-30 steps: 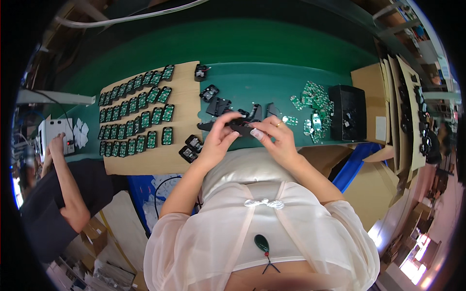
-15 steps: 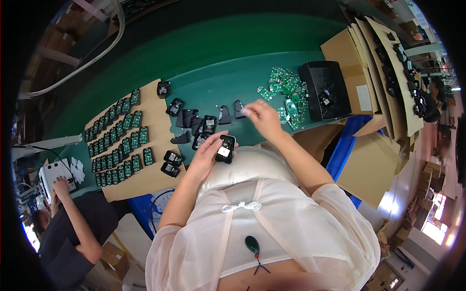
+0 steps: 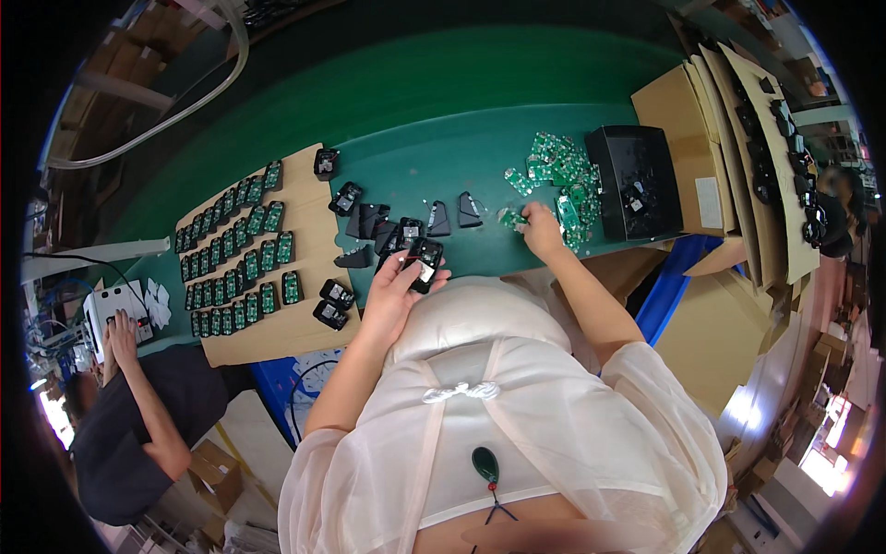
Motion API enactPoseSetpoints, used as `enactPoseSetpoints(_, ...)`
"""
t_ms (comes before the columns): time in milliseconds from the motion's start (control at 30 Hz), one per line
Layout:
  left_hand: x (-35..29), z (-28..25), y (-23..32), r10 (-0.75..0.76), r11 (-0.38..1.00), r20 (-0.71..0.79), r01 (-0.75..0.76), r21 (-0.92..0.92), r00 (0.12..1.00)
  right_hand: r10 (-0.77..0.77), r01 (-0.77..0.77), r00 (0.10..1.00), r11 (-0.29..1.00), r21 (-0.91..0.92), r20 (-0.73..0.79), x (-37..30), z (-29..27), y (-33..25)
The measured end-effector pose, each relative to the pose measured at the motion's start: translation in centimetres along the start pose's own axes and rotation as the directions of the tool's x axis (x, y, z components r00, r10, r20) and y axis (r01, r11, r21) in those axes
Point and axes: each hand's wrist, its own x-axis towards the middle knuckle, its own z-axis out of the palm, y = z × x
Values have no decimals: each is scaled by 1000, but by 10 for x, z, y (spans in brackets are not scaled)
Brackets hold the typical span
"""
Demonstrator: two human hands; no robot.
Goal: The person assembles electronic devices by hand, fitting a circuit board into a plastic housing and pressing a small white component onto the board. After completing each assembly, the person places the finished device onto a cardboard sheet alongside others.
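Observation:
My left hand (image 3: pixel 395 294) is closed around a small open black plastic housing (image 3: pixel 425 262) with a whitish part inside, held just in front of my body. To the right, my right hand (image 3: pixel 543 231) pinches a green circuit board (image 3: pixel 510 220), slightly blurred, at the left side of a heap of loose green circuit boards (image 3: pixel 565 166). Between the hands lie two dark wedge-shaped housing parts, one (image 3: pixel 437 220) nearer the left hand and another (image 3: pixel 470 210) nearer the right. More black housings (image 3: pixel 374 222) are clustered beyond my left hand.
Rows of housings fitted with green boards stand on a cardboard sheet (image 3: pixel 318 222) at left. A black bin (image 3: pixel 634 148) holding small dark parts sits right of the heap, beside upright cardboard (image 3: pixel 678 120). At far left, a co-worker's hands (image 3: pixel 120 340) touch a white machine (image 3: pixel 103 305).
My right hand has moved from above the wedge-shaped parts rightward to the board heap and now pinches a board. The housing in my left hand has tilted and risen slightly.

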Motion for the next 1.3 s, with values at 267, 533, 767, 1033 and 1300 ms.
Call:
enactPoseSetpoints(267, 10, 17, 5, 71, 969, -121, -40, 244, 990, 110, -183, 983, 673, 716, 147, -32, -57, -62)
enactPoseSetpoints(533, 10, 13, -1, 124, 966, -87, -99, 240, 988, -316, 170, 949, 442, 881, -25, -81, -101, -160)
enactPoseSetpoints(767, 8, 11, -4, 236, 916, -97, -188, 353, 967, -391, 196, 919, 567, 800, 52, -80, -93, -181)
enactPoseSetpoints(1033, 7, 11, -4, 307, 920, -46, -283, 272, 951, -351, 233, 936, 554, 799, -29, -78, -85, -181)
enactPoseSetpoints(1300, -10, 17, 13, 148, 988, 42, -150, 36, 988, -250, -126, 936, 420, 899, 248, -72, -86, -162)
